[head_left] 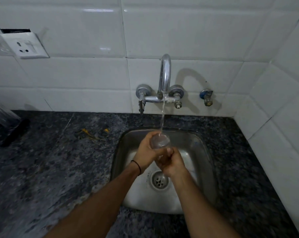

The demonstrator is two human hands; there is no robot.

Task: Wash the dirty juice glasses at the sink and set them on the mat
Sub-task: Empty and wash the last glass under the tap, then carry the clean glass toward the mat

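Both forearms reach over the sink (203, 148), left hand (146, 150) and right hand (173, 161) clasping the juice glass (159, 140) under the running tap (165, 73); wet glass could slip and crack against steel.

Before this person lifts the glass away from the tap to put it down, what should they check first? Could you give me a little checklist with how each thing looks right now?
1. Both hands hold the glass: ok, left hand around the side, right hand at the near end.
2. Water reaches the glass: ok, the tap runs and the stream lands on it.
3. Glass is rinsed clean: cannot tell, too blurred.
4. Glass is over the sink: ok.
5. Mat has room: cannot tell; mat is mostly out of frame, with an upturned glass on it.
6. Worktop route clear: ok, only small yellow scraps.
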